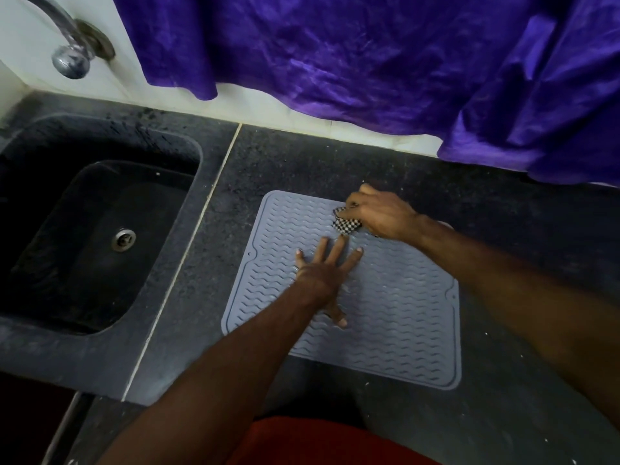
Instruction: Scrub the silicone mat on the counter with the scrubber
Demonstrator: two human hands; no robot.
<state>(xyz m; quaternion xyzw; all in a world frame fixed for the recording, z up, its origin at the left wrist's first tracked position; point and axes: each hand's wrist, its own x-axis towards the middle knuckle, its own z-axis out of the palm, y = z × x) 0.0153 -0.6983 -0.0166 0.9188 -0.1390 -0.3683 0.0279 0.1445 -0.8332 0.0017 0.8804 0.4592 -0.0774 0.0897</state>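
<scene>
At the far edge of the silicone mat (385,317), the right hand (379,214) is closed around the scrubber (345,224), a black-and-white checkered pad pressed onto the mat's ribbed surface. The left hand (323,273) lies flat on the mat just nearer the person, fingers spread and palm down, gripping nothing; its fingertips sit just beside the scrubber. The grey mat lies flat on the dark speckled desk (503,229), right of a pale joint line. Beyond that line, well apart from the mat, is the dark sink (43,350) with a metal drain (123,239). A chrome tap (67,45) projects from the white wall above the sink. A purple cloth (369,62) hangs along the wall behind the desk, its lower right fold reaching the desk surface.
</scene>
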